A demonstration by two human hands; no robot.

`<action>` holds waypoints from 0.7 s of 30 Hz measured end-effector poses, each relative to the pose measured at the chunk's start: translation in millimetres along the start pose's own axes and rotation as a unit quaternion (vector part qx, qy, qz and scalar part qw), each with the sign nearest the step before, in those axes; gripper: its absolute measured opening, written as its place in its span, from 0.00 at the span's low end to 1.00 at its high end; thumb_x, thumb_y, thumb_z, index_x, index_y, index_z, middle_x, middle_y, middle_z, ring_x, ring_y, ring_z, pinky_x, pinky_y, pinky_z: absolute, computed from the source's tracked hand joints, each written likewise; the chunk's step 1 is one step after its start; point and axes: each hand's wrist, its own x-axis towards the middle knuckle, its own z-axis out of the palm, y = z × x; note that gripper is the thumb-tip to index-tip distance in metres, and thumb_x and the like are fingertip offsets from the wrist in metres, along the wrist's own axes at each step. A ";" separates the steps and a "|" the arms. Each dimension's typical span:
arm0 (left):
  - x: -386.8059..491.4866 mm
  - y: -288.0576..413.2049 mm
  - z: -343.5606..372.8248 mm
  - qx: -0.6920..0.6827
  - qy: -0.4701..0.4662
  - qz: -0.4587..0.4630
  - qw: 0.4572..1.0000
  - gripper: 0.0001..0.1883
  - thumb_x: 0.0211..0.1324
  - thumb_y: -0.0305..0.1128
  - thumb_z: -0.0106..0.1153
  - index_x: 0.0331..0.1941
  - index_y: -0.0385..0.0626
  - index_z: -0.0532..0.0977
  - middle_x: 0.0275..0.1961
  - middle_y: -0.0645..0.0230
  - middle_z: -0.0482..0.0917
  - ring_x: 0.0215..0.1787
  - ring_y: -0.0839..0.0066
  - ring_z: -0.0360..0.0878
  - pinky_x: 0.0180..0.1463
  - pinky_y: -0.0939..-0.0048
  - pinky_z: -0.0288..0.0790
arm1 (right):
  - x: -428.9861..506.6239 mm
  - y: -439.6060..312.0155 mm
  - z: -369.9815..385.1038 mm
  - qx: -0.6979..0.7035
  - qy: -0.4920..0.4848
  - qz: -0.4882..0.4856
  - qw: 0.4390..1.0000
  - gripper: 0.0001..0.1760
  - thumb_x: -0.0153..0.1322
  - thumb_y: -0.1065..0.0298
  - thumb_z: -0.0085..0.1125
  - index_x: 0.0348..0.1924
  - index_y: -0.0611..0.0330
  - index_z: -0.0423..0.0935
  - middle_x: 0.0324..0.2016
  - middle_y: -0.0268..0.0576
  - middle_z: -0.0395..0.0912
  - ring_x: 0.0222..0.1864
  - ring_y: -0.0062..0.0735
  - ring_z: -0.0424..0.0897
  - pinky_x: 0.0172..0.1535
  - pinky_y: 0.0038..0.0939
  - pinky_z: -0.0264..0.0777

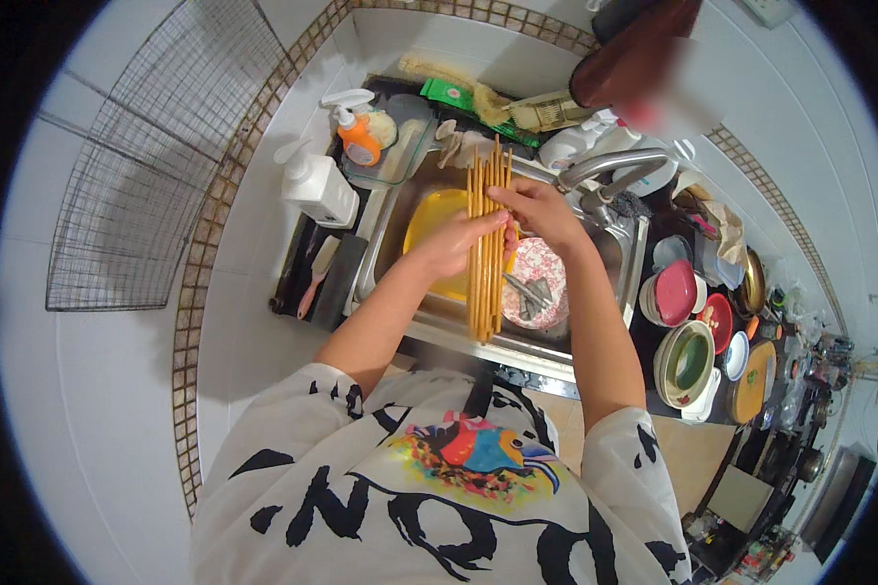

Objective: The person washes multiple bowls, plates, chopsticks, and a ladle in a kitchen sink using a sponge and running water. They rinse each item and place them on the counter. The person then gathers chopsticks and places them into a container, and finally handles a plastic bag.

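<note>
A bundle of several wooden chopsticks is held lengthwise above the steel sink. My left hand grips the bundle around its middle, thumb across the front. Higher up, the fingers of my right hand close on the same sticks from the right side. Below my hands a yellow basin sits in the sink, partly hidden by my left hand and the chopsticks. To its right is a red-and-white patterned plate, with a grey cloth or scrubber lying on it.
A steel faucet reaches over the sink's back right. White and orange pump bottles stand at the left, near a glass dish and a brush. Stacked bowls and a wooden board occupy the right counter.
</note>
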 end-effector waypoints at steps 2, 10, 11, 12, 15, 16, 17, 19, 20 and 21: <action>-3.9 3.2 3.2 0.047 -0.029 0.003 0.998 0.17 0.68 0.45 0.53 0.44 0.41 0.74 0.39 0.63 0.80 0.40 0.72 0.81 0.43 0.69 0.76 | 4.4 -3.6 0.9 0.073 -0.080 -0.008 0.994 0.14 0.71 0.61 0.61 0.34 0.65 0.80 0.25 0.36 0.80 0.28 0.17 0.77 0.32 0.23 0.71; -13.0 6.3 11.7 0.003 0.027 -0.005 1.000 0.20 0.68 0.42 0.52 0.52 0.36 0.73 0.46 0.56 0.82 0.48 0.64 0.83 0.52 0.61 0.78 | 3.7 9.6 5.0 -0.046 0.031 -0.082 0.995 0.11 0.72 0.63 0.57 0.38 0.63 0.78 0.26 0.33 0.77 0.25 0.16 0.73 0.29 0.22 0.67; -12.6 4.7 13.1 0.000 0.030 -0.008 1.000 0.20 0.68 0.42 0.52 0.52 0.36 0.73 0.47 0.56 0.82 0.48 0.64 0.83 0.53 0.61 0.78 | 4.0 10.8 5.5 -0.062 0.028 -0.118 0.991 0.11 0.73 0.63 0.56 0.39 0.63 0.77 0.25 0.32 0.76 0.23 0.15 0.71 0.26 0.19 0.64; -11.6 3.2 13.6 -0.003 0.046 -0.005 0.999 0.20 0.69 0.42 0.52 0.53 0.36 0.73 0.47 0.56 0.82 0.48 0.64 0.83 0.53 0.61 0.78 | 4.1 10.6 6.2 -0.084 0.047 -0.098 0.991 0.12 0.73 0.63 0.56 0.39 0.64 0.77 0.25 0.33 0.76 0.24 0.16 0.71 0.27 0.20 0.65; -8.1 1.1 4.9 -0.024 0.024 0.011 0.999 0.17 0.69 0.41 0.52 0.48 0.37 0.74 0.47 0.55 0.82 0.50 0.64 0.83 0.56 0.59 0.77 | -1.9 1.2 4.5 -0.155 0.094 -0.107 0.978 0.14 0.72 0.61 0.56 0.40 0.65 0.76 0.26 0.36 0.77 0.26 0.20 0.74 0.30 0.25 0.68; -6.7 1.4 -1.5 -0.042 0.068 0.019 0.997 0.15 0.69 0.41 0.52 0.46 0.39 0.74 0.44 0.57 0.82 0.47 0.65 0.83 0.54 0.60 0.77 | -6.0 -5.4 1.8 -0.192 0.126 -0.133 0.964 0.14 0.72 0.61 0.57 0.40 0.66 0.76 0.26 0.37 0.77 0.27 0.21 0.74 0.31 0.26 0.69; -5.8 2.0 -9.4 -0.069 0.092 0.037 0.993 0.14 0.69 0.41 0.51 0.43 0.40 0.74 0.42 0.59 0.82 0.45 0.67 0.83 0.51 0.60 0.77 | -10.5 -13.4 0.1 -0.226 0.155 -0.144 0.951 0.15 0.71 0.60 0.57 0.40 0.66 0.76 0.26 0.38 0.77 0.28 0.23 0.75 0.32 0.28 0.70; -5.0 4.0 -27.8 -0.100 0.154 0.070 0.980 0.12 0.69 0.40 0.51 0.39 0.43 0.73 0.36 0.63 0.81 0.38 0.70 0.81 0.46 0.62 0.77 | -24.3 -31.8 -8.5 -0.252 0.243 -0.217 0.911 0.14 0.71 0.62 0.56 0.36 0.68 0.76 0.24 0.48 0.79 0.26 0.33 0.77 0.32 0.34 0.71; -6.1 5.2 -37.0 -0.104 0.193 0.086 0.972 0.12 0.69 0.40 0.51 0.37 0.44 0.73 0.33 0.66 0.79 0.35 0.70 0.79 0.42 0.63 0.76 | -30.4 -41.6 -12.2 -0.216 0.294 -0.240 0.899 0.15 0.71 0.61 0.57 0.36 0.68 0.75 0.23 0.48 0.78 0.24 0.33 0.77 0.30 0.34 0.71; -6.5 4.4 -43.5 -0.102 0.251 0.119 0.955 0.11 0.69 0.40 0.51 0.35 0.45 0.72 0.30 0.68 0.77 0.31 0.71 0.78 0.39 0.64 0.75 | -35.4 -50.8 -15.8 -0.219 0.360 -0.262 0.868 0.13 0.73 0.62 0.57 0.37 0.66 0.75 0.22 0.46 0.77 0.21 0.33 0.75 0.28 0.36 0.70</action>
